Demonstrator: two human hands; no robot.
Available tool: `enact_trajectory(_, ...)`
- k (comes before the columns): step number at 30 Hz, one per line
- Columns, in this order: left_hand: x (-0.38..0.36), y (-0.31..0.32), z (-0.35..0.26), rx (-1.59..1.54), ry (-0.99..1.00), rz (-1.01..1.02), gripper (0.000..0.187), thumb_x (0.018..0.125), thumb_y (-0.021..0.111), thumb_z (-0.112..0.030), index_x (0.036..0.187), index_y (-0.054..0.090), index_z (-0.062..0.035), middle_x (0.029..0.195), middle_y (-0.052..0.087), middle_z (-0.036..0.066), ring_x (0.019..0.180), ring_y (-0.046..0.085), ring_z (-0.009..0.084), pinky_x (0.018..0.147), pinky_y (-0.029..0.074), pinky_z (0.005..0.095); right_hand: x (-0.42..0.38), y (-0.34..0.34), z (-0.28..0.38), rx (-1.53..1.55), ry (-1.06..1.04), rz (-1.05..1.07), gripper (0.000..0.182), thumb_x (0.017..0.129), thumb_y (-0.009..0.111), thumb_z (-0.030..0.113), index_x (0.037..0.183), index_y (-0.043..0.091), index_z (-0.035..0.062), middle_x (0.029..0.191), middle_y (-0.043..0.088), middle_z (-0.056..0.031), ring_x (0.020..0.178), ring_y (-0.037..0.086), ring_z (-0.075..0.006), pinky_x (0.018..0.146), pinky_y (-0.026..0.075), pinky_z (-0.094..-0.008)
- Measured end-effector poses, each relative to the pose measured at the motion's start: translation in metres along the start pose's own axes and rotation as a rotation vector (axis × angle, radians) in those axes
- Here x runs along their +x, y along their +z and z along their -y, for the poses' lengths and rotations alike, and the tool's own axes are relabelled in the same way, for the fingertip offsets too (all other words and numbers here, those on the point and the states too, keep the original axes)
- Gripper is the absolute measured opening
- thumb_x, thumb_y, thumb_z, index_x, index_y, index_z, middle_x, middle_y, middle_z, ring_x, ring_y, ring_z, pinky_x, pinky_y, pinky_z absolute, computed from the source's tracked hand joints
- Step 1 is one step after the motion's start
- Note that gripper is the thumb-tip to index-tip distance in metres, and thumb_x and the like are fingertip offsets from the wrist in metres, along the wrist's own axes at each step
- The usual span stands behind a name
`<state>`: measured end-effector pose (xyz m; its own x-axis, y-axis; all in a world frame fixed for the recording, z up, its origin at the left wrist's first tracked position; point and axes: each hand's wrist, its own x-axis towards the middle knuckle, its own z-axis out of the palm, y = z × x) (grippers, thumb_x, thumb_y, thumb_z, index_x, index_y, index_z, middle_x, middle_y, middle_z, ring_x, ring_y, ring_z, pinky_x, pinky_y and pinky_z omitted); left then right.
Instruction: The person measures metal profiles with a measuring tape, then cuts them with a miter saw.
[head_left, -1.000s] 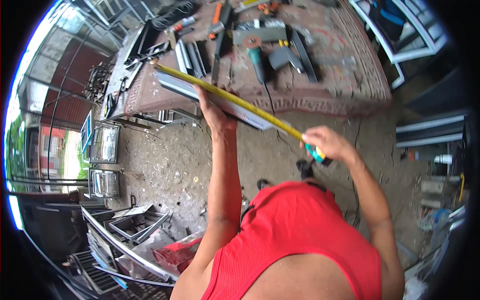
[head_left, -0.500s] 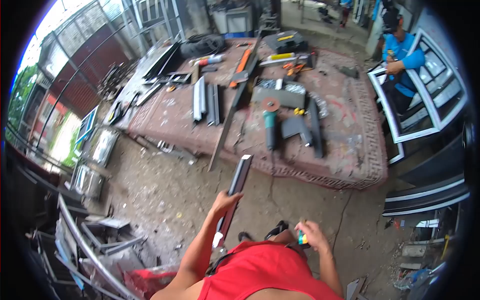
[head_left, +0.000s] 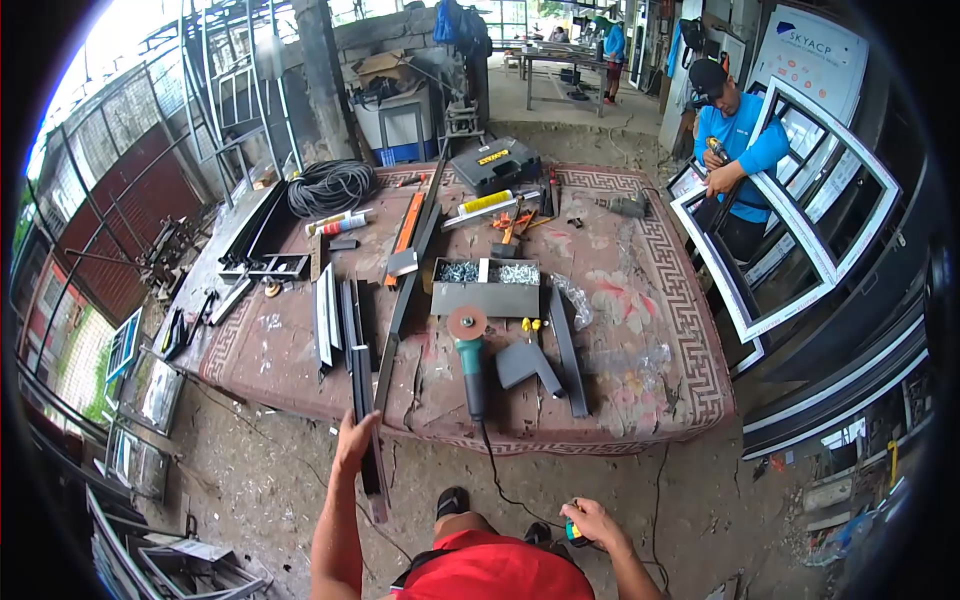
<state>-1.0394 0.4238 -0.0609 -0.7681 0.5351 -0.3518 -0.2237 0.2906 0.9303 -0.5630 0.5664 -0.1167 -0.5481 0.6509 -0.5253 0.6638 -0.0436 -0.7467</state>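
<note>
My left hand (head_left: 355, 441) is closed around a long dark metal profile (head_left: 371, 472) at the table's front edge. The profile's far end reaches over the tabletop, beside other dark profiles (head_left: 349, 315) and pale strips (head_left: 326, 312). At my right side, in front of my body, my right hand (head_left: 594, 525) grips a small green and yellow tape measure (head_left: 574, 534), partly hidden by the fingers. An angle grinder (head_left: 472, 375) with a reddish disc lies on the table between and ahead of my hands.
The carpet-covered table (head_left: 640, 415) carries a screw box (head_left: 486, 300), a black tool case (head_left: 495, 165), coiled cable (head_left: 330, 188) and orange clamps (head_left: 513, 222). A co-worker (head_left: 735, 135) in blue holds a drill by white-edged frames (head_left: 790, 300) at right. A cord (head_left: 497, 470) hangs to the floor.
My left hand has carried the profile forward and left, its far end now over the table. The view has tilted up and the table appears nearer. My right hand still holds the tape measure.
</note>
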Motion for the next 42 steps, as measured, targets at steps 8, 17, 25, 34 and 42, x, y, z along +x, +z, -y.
enact_trajectory(8,0.264,-0.046,-0.033,0.694,0.223,-0.25,0.076,0.078,0.077,-0.037,0.131,0.045,0.0072,0.112,0.067,0.029,0.106,0.068,0.0419,0.093,0.053,0.0465,0.007,0.075,-0.085,0.166,0.451,-0.303,0.04,0.085,0.062,0.036,0.098,0.075,0.0008,0.092,0.072,-0.0173,0.086,0.068,-0.0245,0.079,0.051,-0.0365)
enact_trajectory(17,0.346,-0.055,-0.079,1.21,0.102,-0.478,0.112,0.08,0.07,-0.066,0.157,0.021,0.0005,0.128,0.058,0.033,0.121,0.058,0.0447,0.1,0.049,0.0492,-0.078,0.195,-0.105,0.291,1.001,-0.27,0.037,0.09,0.057,0.036,0.101,0.077,0.0077,0.099,0.074,-0.0169,0.09,0.07,-0.0286,0.082,0.053,-0.0402)
enact_trajectory(25,0.303,-0.045,-0.025,0.707,0.705,-0.38,0.083,0.084,0.078,-0.031,0.146,0.041,0.0075,0.111,0.066,0.031,0.096,0.067,0.0442,0.084,0.053,0.0495,-0.194,0.291,0.038,0.446,0.155,-0.874,0.013,0.101,0.061,0.019,0.111,0.065,0.0107,0.084,0.054,-0.0006,0.079,0.052,-0.0135,0.084,0.046,-0.0301)
enact_trajectory(34,0.161,0.094,-0.053,0.566,0.51,0.599,0.033,0.087,0.074,-0.023,0.109,0.06,-0.0027,0.074,0.062,0.014,0.071,0.063,0.0246,0.065,0.051,0.0408,-0.105,0.263,-0.142,0.637,0.553,-0.52,0.028,0.101,0.057,0.032,0.101,0.069,0.0065,0.081,0.061,-0.0079,0.074,0.06,-0.0184,0.072,0.049,-0.0341)
enact_trajectory(42,-0.032,0.173,-0.297,0.1,1.188,0.347,0.023,0.091,0.072,-0.012,0.107,0.062,0.0003,0.076,0.065,0.013,0.069,0.059,0.0153,0.064,0.049,0.0327,-0.117,0.262,-0.157,0.813,1.03,-0.444,0.042,0.101,0.058,0.042,0.099,0.072,0.002,0.079,0.061,-0.0095,0.066,0.063,-0.0212,0.06,0.052,-0.0373)
